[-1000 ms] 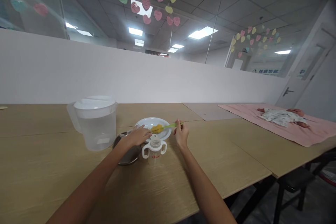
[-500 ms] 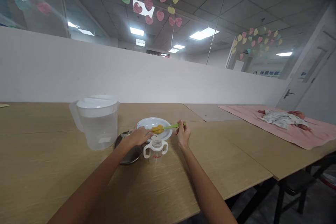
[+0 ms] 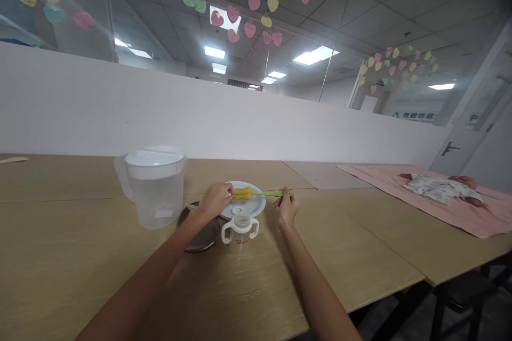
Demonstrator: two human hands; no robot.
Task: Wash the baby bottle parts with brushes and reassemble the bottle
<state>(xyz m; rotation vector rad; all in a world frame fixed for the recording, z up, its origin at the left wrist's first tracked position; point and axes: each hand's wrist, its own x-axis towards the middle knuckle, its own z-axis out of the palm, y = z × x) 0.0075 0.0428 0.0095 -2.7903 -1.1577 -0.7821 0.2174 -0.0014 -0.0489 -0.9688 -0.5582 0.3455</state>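
Observation:
My right hand (image 3: 287,208) is closed around the green handle of a bottle brush (image 3: 243,193) with a yellow sponge head. The brush lies nearly level above a white plate (image 3: 259,206). At the far end of the sponge, the fingers of my left hand (image 3: 216,201) are pinched together on its tip. A small white part (image 3: 237,210) rests in the plate. In front of the plate, a clear baby bottle (image 3: 240,234) with two white handles stands upright, its mouth uncovered. Under my left wrist is a dark round metal dish (image 3: 204,237), partly hidden.
A lidded clear pitcher (image 3: 158,192) stands left of the dish. On the right, a baby-like figure (image 3: 434,187) in a patterned white garment lies on a pink cloth (image 3: 376,178). A white wall (image 3: 224,128) borders the wooden table (image 3: 340,256); a dark stool (image 3: 464,290) is below.
My left hand has drawn its fingers in from over the plate to the sponge tip. The brush is now more level and slightly farther right. The view has shifted a little.

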